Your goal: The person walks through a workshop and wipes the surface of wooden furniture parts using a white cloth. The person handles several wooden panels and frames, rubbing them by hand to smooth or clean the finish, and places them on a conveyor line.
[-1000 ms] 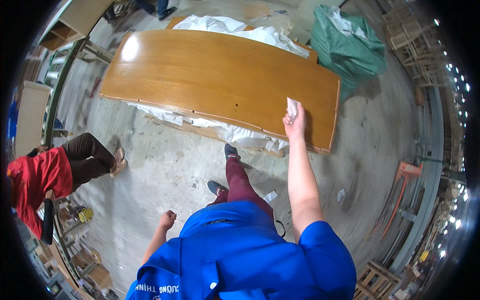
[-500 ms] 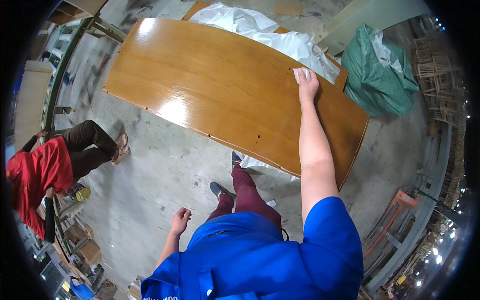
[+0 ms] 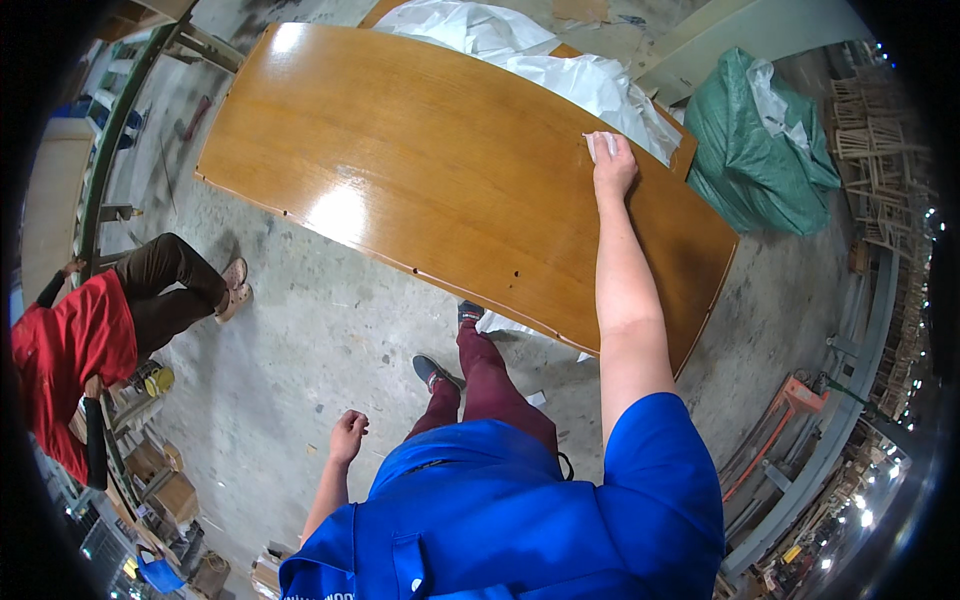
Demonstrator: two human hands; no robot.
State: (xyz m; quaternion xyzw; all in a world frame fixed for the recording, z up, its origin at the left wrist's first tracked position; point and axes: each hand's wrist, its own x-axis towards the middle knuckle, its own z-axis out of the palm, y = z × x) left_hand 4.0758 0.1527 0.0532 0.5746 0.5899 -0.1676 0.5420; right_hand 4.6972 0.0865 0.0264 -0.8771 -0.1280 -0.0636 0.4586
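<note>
A large, glossy brown wooden panel (image 3: 430, 150) lies raised in front of me, with small dark holes along its near edge. My right hand (image 3: 614, 168) reaches across to the panel's far right part, its fingers closed on a folded white cloth (image 3: 590, 146) pressed against the surface. Most of the cloth is hidden under the fingers. Down at my left side hangs my left hand (image 3: 348, 436), its fingers curled with nothing seen in them, well away from the panel.
White wrapping sheet (image 3: 600, 90) bunches behind the panel's far edge. Right of it stands a full green sack (image 3: 755, 150). At the left, a person in a red shirt (image 3: 75, 340) is beside a green-framed rack (image 3: 100, 190). An orange-handled pallet jack (image 3: 800, 395) is at lower right.
My right hand stays at nearly the same spot on the panel with the cloth. The left hand has shifted slightly leftward and up in the picture, as the view moved a little.
</note>
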